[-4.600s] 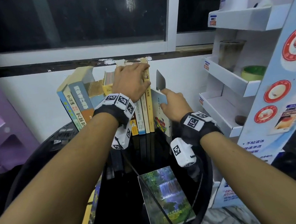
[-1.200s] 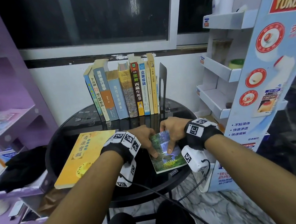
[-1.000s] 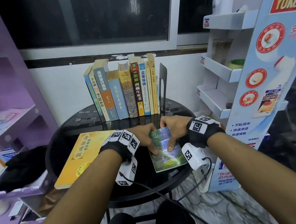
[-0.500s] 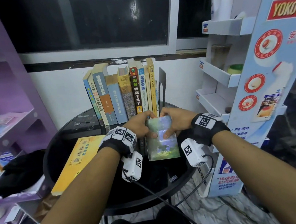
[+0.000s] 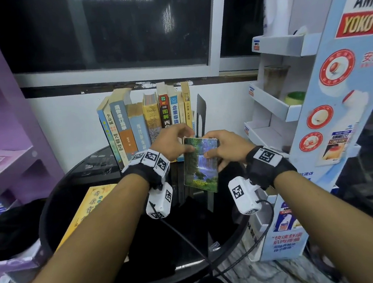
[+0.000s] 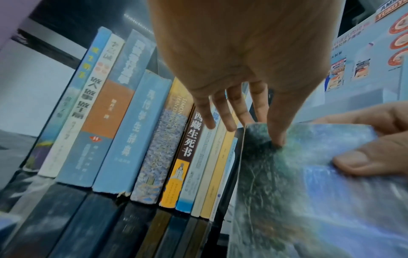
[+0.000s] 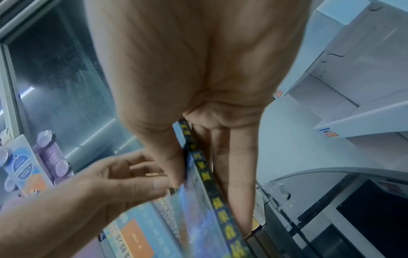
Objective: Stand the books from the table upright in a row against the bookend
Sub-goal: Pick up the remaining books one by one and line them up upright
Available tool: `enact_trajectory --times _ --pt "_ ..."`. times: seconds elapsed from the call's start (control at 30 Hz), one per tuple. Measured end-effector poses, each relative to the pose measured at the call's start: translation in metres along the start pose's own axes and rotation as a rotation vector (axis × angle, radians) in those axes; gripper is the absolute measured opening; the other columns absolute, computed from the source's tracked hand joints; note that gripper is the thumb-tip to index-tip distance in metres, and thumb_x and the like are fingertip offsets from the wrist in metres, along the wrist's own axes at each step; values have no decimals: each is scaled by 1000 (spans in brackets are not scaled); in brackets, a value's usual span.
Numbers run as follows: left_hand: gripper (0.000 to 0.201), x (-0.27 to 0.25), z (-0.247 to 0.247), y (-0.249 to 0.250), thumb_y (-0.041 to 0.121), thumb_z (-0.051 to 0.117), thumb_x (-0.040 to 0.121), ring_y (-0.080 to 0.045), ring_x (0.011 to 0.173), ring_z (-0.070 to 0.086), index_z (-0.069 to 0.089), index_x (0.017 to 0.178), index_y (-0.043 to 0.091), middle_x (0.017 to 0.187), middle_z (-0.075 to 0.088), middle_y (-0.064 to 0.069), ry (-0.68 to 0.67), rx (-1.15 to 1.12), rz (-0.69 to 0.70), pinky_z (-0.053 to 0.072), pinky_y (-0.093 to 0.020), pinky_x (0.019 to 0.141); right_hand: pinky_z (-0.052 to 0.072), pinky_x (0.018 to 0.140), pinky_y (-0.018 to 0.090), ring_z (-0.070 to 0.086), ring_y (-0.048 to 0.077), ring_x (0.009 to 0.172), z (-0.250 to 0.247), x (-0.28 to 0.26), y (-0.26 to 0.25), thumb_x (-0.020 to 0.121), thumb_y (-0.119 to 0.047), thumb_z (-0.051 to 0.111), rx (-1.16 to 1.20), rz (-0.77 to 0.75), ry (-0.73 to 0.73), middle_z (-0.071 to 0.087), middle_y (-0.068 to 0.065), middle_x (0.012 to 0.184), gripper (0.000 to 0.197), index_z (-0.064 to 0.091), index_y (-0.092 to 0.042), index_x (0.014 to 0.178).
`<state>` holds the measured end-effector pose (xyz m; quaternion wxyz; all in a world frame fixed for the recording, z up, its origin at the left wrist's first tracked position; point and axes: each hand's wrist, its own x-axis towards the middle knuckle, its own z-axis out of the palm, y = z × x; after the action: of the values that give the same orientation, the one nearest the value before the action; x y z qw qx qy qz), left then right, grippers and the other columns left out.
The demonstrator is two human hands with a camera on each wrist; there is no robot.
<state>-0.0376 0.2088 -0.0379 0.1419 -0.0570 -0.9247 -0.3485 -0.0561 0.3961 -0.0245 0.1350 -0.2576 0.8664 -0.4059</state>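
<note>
A thin waterfall-cover book (image 5: 200, 169) is held nearly upright above the black round table (image 5: 58, 213), just in front of the right end of the row. My left hand (image 5: 187, 144) pinches its top left corner, thumb on the cover (image 6: 309, 200). My right hand (image 5: 213, 148) grips its right edge, with the thumb in front and the fingers behind the spine (image 7: 223, 207). Several books (image 5: 147, 122) stand in a row against the black bookend (image 5: 201, 110). A yellow book (image 5: 89, 210) lies flat at the table's left.
A white and blue cardboard display stand (image 5: 314, 110) rises close on the right of the table. Purple shelves (image 5: 7, 158) stand at the left. The wall and a dark window (image 5: 101, 28) are behind the row. Wrist-camera cables (image 5: 190, 243) trail over the table front.
Both hands left the row and took the waterfall book lying flat at the table's front. They lifted it, tipped it upright and carried it back toward the row.
</note>
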Motion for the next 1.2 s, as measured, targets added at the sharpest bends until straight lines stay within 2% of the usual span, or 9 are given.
enact_trajectory --times 0.07,0.13,0.3,0.4,0.53,0.67,0.8,0.97,1.2 --pt "35 9 -6 5 22 76 79 -9 108 52 62 110 24 116 61 5 102 49 73 39 -26 94 61 59 40 72 30 77 -4 2 2 88 -4 64 -32 3 43 66 13 105 27 55 -17 110" --pt "34 20 -13 10 23 72 82 -12 115 50 62 114 23 122 59 3 182 117 132 35 -27 98 60 54 36 72 27 72 -7 4 4 88 -4 63 -65 9 102 67 12 101 24 55 -16 107" --pt "42 53 -25 18 33 66 81 -21 128 42 59 122 27 133 54 0 232 408 243 32 -43 110 56 44 31 68 25 62 -12 17 11 87 -2 60 -153 17 238 65 14 93 20 58 -11 105" --pt "45 70 -29 21 38 65 80 -20 132 38 60 123 28 138 50 2 244 543 292 26 -43 114 55 58 29 65 22 67 -13 24 13 87 -5 56 -270 25 289 67 12 95 22 60 -11 107" --pt "51 87 -30 25 41 67 82 -21 139 29 55 130 27 148 39 0 243 622 277 18 -40 115 40 69 25 56 24 79 -13 31 16 88 -8 52 -392 55 316 63 10 95 27 58 -11 114" --pt "59 101 -30 22 45 66 82 -23 142 25 50 135 26 152 33 -2 207 658 239 16 -41 116 47 73 28 63 31 90 -10 49 23 87 -8 54 -381 49 331 66 16 100 28 58 -11 115" --pt "65 111 -27 15 48 66 81 -25 141 28 44 139 27 153 32 -3 166 667 190 19 -42 116 52 83 37 62 37 93 -6 62 26 87 -9 53 -398 42 346 64 20 102 31 56 -11 118" --pt "63 114 -24 5 41 66 81 -21 130 44 40 137 29 147 40 2 187 679 239 23 -41 113 53 85 42 62 37 94 1 77 29 91 -13 53 -396 17 357 64 19 107 31 52 -12 122" --pt "77 118 -24 -1 42 70 79 -24 126 47 33 143 20 142 45 -2 226 683 223 24 -39 112 49 84 39 61 37 98 11 91 33 95 -16 50 -395 -15 382 64 20 112 34 48 -11 129"
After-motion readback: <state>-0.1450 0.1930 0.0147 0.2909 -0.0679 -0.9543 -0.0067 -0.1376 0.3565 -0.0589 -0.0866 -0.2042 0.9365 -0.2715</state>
